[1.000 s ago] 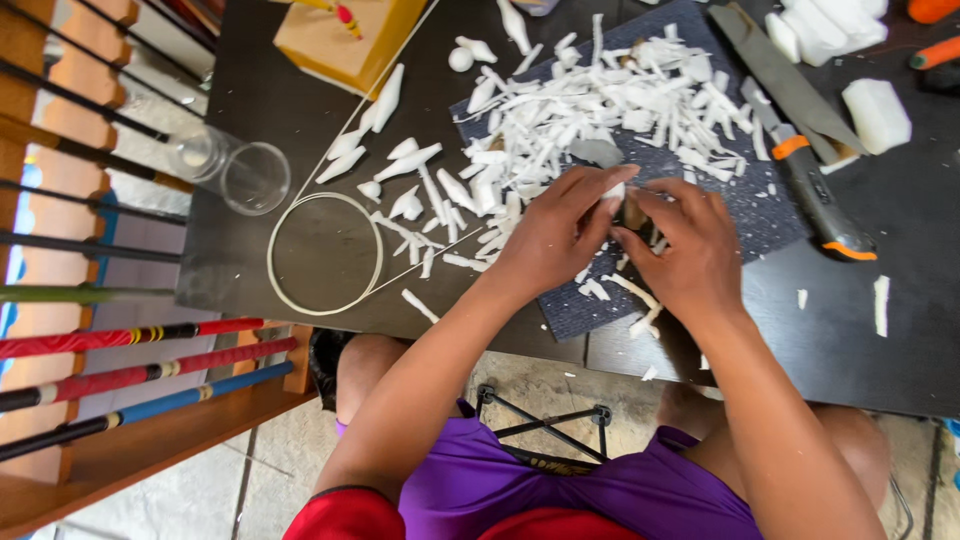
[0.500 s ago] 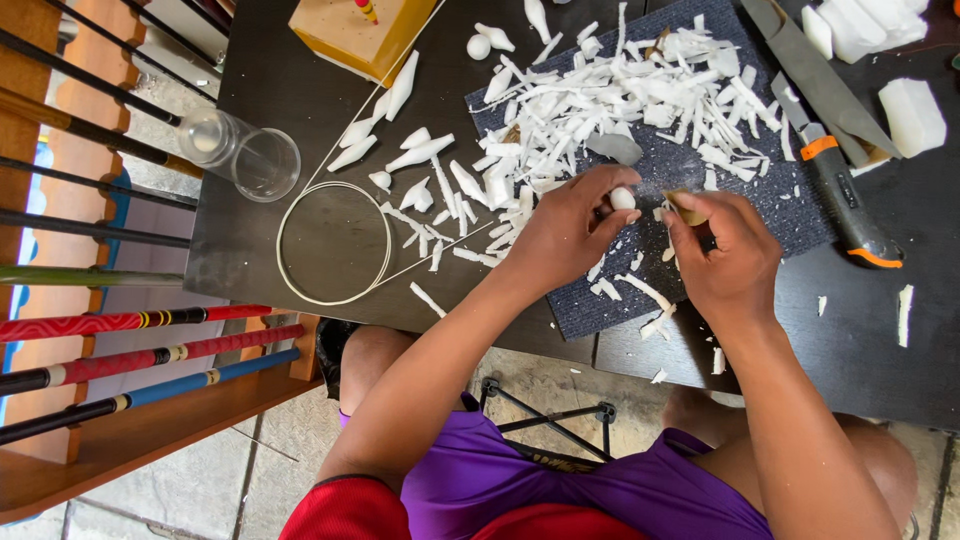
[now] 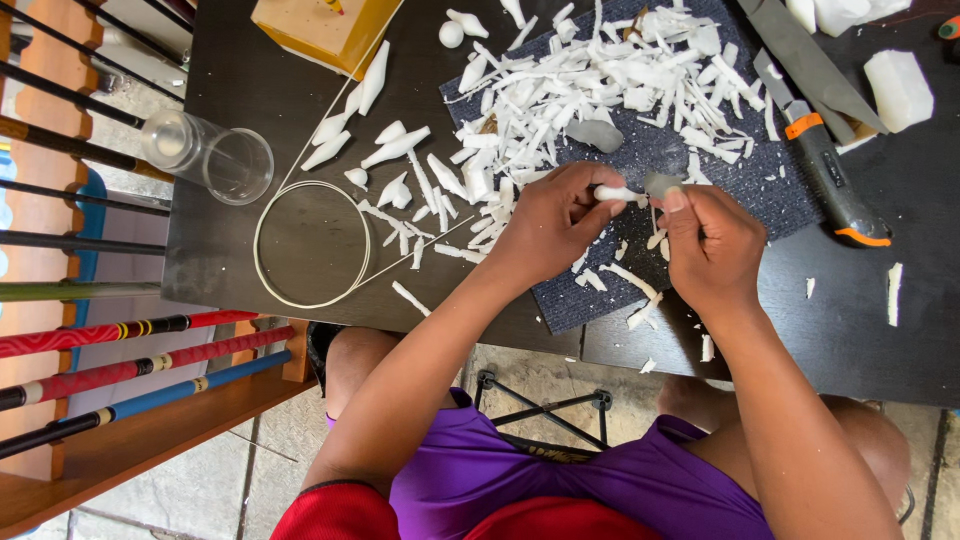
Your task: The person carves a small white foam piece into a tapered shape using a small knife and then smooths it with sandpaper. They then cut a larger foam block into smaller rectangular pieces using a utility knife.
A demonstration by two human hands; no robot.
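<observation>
I see the dark counter (image 3: 300, 120) crowded: a blue-grey mat (image 3: 700, 190) near its front edge carries a heap of white shavings (image 3: 600, 70), which spreads towards the back edge. A wire ring (image 3: 312, 243) and a clear cup (image 3: 208, 157) sit by the left edge, and a utility knife (image 3: 825, 170) lies right of the mat. Bare room remains at the front right corner. My left hand (image 3: 550, 225) pinches a small white piece (image 3: 612, 193); my right hand (image 3: 712, 245) grips a grey blade (image 3: 662, 184) against it, above the mat.
</observation>
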